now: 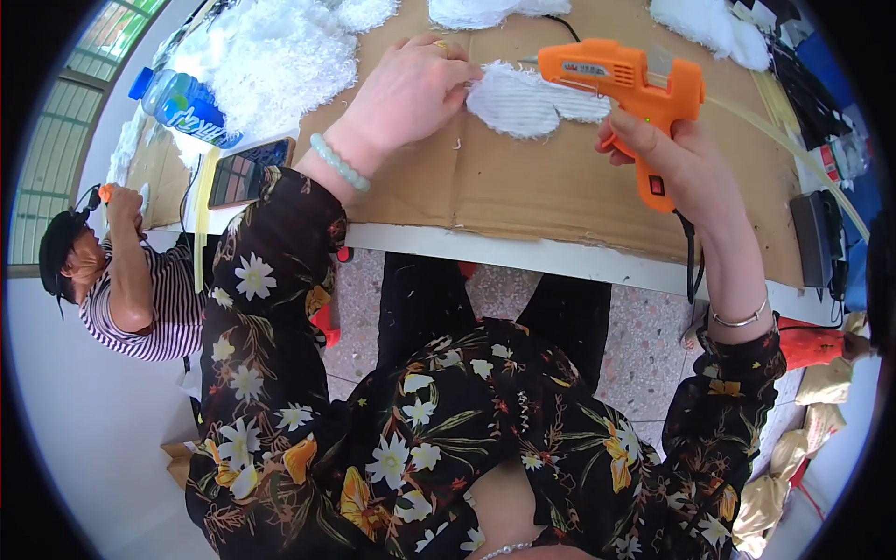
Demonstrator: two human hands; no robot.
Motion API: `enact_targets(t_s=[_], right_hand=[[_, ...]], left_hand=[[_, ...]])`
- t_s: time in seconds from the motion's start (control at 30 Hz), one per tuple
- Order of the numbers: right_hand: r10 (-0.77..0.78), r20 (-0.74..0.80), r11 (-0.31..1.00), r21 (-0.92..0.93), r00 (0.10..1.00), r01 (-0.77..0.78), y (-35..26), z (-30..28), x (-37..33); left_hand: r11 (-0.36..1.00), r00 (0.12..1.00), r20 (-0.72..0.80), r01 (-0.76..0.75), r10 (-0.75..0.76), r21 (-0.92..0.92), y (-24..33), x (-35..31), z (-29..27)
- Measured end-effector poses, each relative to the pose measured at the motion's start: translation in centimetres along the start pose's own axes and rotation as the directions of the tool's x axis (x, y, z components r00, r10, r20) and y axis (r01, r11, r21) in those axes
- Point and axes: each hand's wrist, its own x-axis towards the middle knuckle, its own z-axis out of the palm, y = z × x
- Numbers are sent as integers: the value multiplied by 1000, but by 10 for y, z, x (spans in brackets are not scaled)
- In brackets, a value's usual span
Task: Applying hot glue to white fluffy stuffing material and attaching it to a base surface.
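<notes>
My right hand (667,154) is wrapped round the handle of an orange hot glue gun (644,79), a finger at its trigger. The gun's nozzle points left, over a white fuzzy-edged fabric piece (518,101) with a ribbed face, lying on the cardboard. A clear glue stick (747,114) trails out of the gun's back. My left hand (415,89) rests at the piece's left edge, fingers bent together and pinching that edge. The fingertips of this hand are partly hidden behind its back.
Cardboard (392,201) covers the table. A heap of white fuzzy pieces (280,65), a blue-capped bottle (182,105) and a phone (250,173) are on the left. A dark box (815,241) stands at the right edge. The gun's cord (691,257) hangs down. Another person (140,280) works at far left.
</notes>
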Motion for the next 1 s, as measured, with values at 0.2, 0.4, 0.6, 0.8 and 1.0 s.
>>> enact_targets(t_s=[0.2, 0.4, 0.6, 0.8, 1.0], right_hand=[[85, 70, 993, -83, 994, -79, 0, -5, -2], [200, 120, 967, -182, 972, -176, 3, 5, 9], [170, 147, 981, -115, 974, -154, 6, 14, 18], [141, 151, 982, -148, 979, -118, 9, 17, 26], [149, 153, 973, -199, 977, -117, 10, 19, 31]], left_hand=[[945, 986, 154, 111, -66, -309, -10, 12, -1], [859, 911, 345, 354, -227, -369, -11, 14, -5], [777, 892, 370, 420, -260, -468, -7, 10, -5], [791, 929, 295, 348, -221, -503, -9, 4, -1], [788, 918, 309, 378, -249, -486, -7, 4, 0]])
